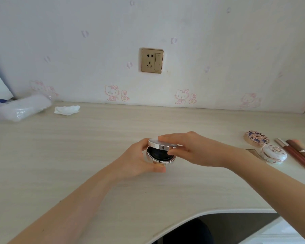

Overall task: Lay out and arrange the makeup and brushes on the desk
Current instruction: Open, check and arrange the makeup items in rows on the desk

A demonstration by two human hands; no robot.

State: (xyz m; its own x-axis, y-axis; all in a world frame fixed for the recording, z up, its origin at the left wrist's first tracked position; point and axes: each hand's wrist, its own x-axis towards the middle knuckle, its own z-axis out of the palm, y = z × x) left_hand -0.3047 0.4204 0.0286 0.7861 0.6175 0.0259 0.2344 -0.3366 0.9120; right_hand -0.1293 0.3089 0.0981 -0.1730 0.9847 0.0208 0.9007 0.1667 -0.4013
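Far left, a plastic-wrapped pack (23,108) lies at the back of the table (95,147), with a crumpled tissue (67,110) just beside it. In the middle, the left hand (132,161) curls round the base of a silver compact (160,154), held just above the table. The right hand (192,150) pinches its half-raised lid (161,143). Off to the right lie a blue-patterned compact (257,138), a white floral compact (273,154) and several lip gloss tubes (296,154).
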